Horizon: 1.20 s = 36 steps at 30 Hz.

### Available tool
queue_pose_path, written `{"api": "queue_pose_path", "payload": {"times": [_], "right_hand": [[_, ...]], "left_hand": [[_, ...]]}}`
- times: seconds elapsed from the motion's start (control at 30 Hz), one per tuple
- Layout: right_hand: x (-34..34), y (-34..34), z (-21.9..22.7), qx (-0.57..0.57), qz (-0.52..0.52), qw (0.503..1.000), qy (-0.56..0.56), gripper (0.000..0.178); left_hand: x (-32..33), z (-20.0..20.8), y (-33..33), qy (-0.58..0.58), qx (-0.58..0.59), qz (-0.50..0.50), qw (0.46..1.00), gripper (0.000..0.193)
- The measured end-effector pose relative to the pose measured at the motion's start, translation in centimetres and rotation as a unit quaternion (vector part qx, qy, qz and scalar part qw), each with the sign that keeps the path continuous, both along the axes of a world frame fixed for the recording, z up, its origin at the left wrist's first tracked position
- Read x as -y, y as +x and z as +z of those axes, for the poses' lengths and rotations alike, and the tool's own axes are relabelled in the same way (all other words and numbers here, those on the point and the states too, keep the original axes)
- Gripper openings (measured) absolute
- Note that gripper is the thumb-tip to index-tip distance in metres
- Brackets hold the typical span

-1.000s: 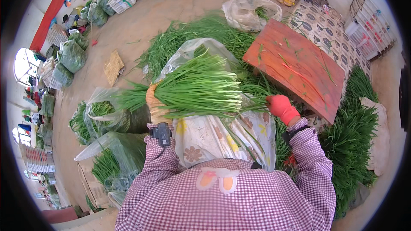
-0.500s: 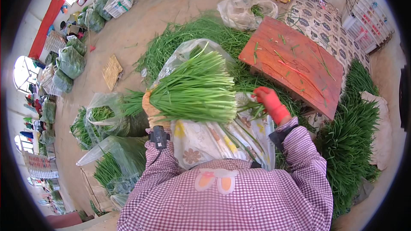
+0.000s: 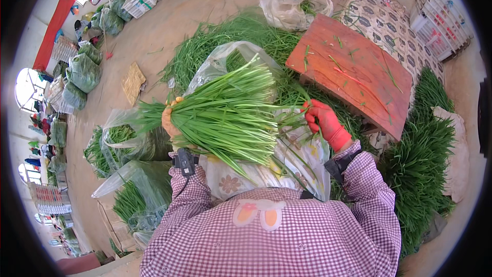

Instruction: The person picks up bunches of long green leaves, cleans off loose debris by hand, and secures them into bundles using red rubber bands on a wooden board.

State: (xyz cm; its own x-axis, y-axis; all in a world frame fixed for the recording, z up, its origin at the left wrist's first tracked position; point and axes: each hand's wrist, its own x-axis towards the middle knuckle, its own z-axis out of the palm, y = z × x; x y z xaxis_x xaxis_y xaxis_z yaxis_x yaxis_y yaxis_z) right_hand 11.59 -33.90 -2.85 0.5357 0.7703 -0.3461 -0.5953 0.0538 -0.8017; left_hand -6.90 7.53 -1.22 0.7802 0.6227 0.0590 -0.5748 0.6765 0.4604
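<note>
My left hand grips a thick bundle of long green chives near its root end, holding it level above my lap. My right hand, in a red glove, pinches a few loose chive blades at the bundle's leafy tips. A floral apron covers my lap under the bundle. My sleeves are purple checked cloth.
A red wooden board stands ahead on the right. Loose chives carpet the floor ahead, with a heap at the right. Clear plastic bags of chives lie at the left, another bag further ahead. Crates and green sacks line the far left.
My right hand has moved left from beside the board to the bundle's tips and taken hold of loose blades. The bundle has stayed in my left hand.
</note>
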Motion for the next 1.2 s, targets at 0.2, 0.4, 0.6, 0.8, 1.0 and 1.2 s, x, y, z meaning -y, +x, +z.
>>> {"api": "queue_pose_path", "payload": {"times": [0.2, 0.4, 0.6, 0.8, 1.0, 1.2], "right_hand": [[-9.4, -4.9, 5.1, 0.490, -0.018, 0.868, -0.082, 0.046], [-6.1, -3.2, 1.8, 0.436, 0.119, 0.884, -0.120, 0.032], [0.4, 1.9, -3.2, 0.530, 0.059, 0.765, -0.361, 0.036], [-10.1, -2.2, 1.2, 0.609, 0.001, 0.785, -0.115, 0.066], [-15.8, -3.0, 0.1, 0.556, -0.077, 0.800, -0.212, 0.047], [-10.5, -2.9, -0.8, 0.671, 0.028, 0.675, -0.306, 0.022]], "left_hand": [[0.7, 0.4, 0.6, 0.030, 0.035, -0.054, 0.997, 0.025], [-0.8, -0.7, 0.3, 0.083, 0.046, 0.010, 0.995, 0.030], [-0.5, -0.7, 0.6, 0.061, 0.006, -0.021, 0.998, 0.028], [-0.3, -1.0, 0.0, 0.037, -0.022, 0.050, 0.998, 0.019], [0.5, 1.5, 0.2, 0.036, 0.100, -0.046, 0.993, 0.021], [1.0, 3.5, -0.1, 0.100, 0.179, -0.070, 0.976, 0.012]]}}
